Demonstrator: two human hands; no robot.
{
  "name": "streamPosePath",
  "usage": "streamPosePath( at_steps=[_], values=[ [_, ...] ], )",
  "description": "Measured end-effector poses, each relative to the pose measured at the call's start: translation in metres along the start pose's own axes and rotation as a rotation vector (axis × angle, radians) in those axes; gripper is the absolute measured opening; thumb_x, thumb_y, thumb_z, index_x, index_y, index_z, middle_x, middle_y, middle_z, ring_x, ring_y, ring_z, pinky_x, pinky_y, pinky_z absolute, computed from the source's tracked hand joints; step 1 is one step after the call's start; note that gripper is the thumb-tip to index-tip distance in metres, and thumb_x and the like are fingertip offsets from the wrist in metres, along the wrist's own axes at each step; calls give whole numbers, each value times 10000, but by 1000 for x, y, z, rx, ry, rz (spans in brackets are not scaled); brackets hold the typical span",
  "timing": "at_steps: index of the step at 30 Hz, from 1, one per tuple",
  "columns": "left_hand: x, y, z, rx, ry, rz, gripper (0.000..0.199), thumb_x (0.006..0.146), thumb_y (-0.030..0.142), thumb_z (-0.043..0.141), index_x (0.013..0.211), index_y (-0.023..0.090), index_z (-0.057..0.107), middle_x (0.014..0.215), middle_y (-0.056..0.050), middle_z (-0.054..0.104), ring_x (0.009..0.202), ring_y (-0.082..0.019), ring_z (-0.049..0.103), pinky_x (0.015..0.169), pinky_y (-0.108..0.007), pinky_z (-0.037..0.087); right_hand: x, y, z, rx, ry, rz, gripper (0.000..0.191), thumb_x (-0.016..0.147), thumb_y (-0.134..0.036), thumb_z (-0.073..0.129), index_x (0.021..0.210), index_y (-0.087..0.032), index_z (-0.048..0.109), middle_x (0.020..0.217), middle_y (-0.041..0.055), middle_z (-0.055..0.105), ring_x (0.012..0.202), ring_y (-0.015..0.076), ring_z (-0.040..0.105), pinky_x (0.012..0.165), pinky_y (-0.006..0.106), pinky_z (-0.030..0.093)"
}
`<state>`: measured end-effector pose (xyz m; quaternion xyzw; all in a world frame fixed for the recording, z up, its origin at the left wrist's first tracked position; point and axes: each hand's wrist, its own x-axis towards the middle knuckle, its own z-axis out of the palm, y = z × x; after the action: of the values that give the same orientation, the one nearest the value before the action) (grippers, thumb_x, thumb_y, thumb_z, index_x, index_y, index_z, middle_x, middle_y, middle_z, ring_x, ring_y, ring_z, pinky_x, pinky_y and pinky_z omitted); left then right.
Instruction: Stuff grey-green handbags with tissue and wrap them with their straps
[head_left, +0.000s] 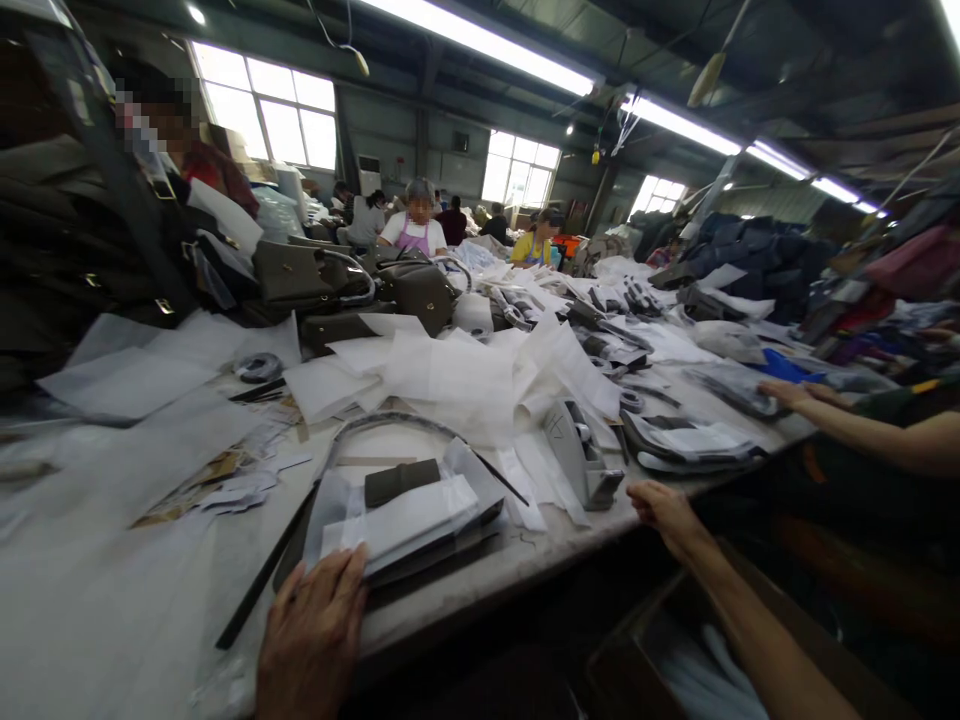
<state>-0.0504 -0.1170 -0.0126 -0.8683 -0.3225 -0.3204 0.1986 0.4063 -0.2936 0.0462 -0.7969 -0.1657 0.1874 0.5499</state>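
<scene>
“Handbag (420, 556) first: where does it lie?”

“On a pale worktop (480, 580), just left of the grey tape dispenser (574, 455), the landmark here. White sheets (427, 515) cover much of the dark bag, an olive piece (401, 483) shows above them, and a wrapped handle (394, 416) arches over the far side.”

“And the person's hands?”

“The left hand (311, 630) is left of the dispenser and nearer the viewer, its fingers laid over the bag's near corner. Its thumb is out of sight, so one cannot tell whether that grip pinches the edge or only presses. The right hand (667, 512) is just right of the dispenser, apart from it, fingers curled inward; whether its grip is clenched on something, one cannot tell.”

“What else surrounds the dispenser?”

“Farther left, past the bag, a black strip (259, 580) slants, with paper scraps (236, 490) beyond it. Behind and left of the dispenser, loose white paper (450, 385) is heaped; farther back, more dark bags (427, 295) are piled. To its right lies another bag (694, 460) topped with pale sheets, and beyond that a co-worker's hand (784, 392) is near a blue item (784, 366).”
</scene>
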Motion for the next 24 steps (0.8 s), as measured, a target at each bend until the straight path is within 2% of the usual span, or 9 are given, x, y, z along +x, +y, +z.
streamPosePath(
  at_steps=[3, 5, 6, 8, 11, 14, 17, 21, 24],
  values=[
    [-5, -2, 5, -15, -7, -21, 336, 952, 187, 450, 1249, 181, 606, 1109, -72, 702, 1021, -230, 632, 1049, -464, 331, -5, 16, 1, -72, 0, 44, 322, 439, -468, 669, 529, -179, 561, 526, 14, 548, 503, 128, 464, 495, 256, 375],
    [-7, 0, 4, -37, -31, -67, 334, 951, 197, 478, 1263, 207, 596, 1127, -58, 696, 1047, -220, 625, 1078, -455, 307, -11, 21, 0, -151, -85, 46, 321, 467, -480, 673, 514, -183, 560, 522, 17, 547, 518, 142, 470, 503, 266, 375],
    [-8, 2, 3, -55, -46, -102, 330, 951, 192, 486, 1261, 218, 597, 1130, -50, 694, 1061, -215, 621, 1089, -449, 299, -14, 20, 0, -204, -162, 35, 339, 492, -503, 676, 511, -186, 559, 518, 15, 537, 521, 145, 463, 505, 270, 373],
    [-7, 8, -1, -109, -77, -179, 315, 954, 181, 493, 1243, 235, 605, 1122, -35, 695, 1086, -208, 611, 1104, -438, 292, -24, 9, 5, -314, -395, -24, 401, 574, -571, 679, 534, -186, 572, 523, 5, 509, 528, 145, 445, 517, 272, 373],
    [-3, 16, -5, -169, -95, -277, 297, 948, 166, 507, 1216, 239, 614, 1093, -29, 696, 1103, -209, 602, 1113, -445, 296, -44, -32, 31, -399, -755, -166, 440, 734, -608, 644, 628, -182, 621, 611, 14, 545, 604, 156, 482, 597, 269, 421],
    [1, 20, -6, -186, -85, -317, 292, 941, 166, 528, 1213, 236, 606, 1081, -24, 693, 1109, -211, 595, 1112, -459, 304, -73, -88, 86, -433, -1051, -320, 410, 811, -569, 630, 712, -172, 657, 683, 24, 588, 666, 161, 514, 631, 252, 424],
    [0, 21, -7, -192, -81, -324, 280, 946, 178, 527, 1211, 233, 600, 1084, -23, 688, 1109, -216, 591, 1108, -477, 314, -101, -134, 157, -466, -1299, -483, 352, 843, -499, 626, 767, -160, 674, 708, 10, 607, 679, 143, 513, 628, 230, 403],
    [-1, 22, -6, -186, -71, -330, 279, 951, 171, 517, 1211, 234, 597, 1085, -24, 680, 1107, -218, 590, 1114, -498, 318, -125, -168, 248, -648, -1509, -736, 200, 815, -347, 647, 779, -158, 700, 653, -35, 592, 615, 101, 482, 571, 202, 352],
    [-2, 23, -4, -169, -64, -328, 267, 943, 166, 532, 1188, 235, 611, 1071, -29, 677, 1117, -218, 588, 1124, -502, 319, -138, -178, 301, -883, -1597, -900, 139, 772, -293, 676, 798, -166, 729, 634, -44, 598, 596, 98, 503, 535, 199, 336]
  ],
)
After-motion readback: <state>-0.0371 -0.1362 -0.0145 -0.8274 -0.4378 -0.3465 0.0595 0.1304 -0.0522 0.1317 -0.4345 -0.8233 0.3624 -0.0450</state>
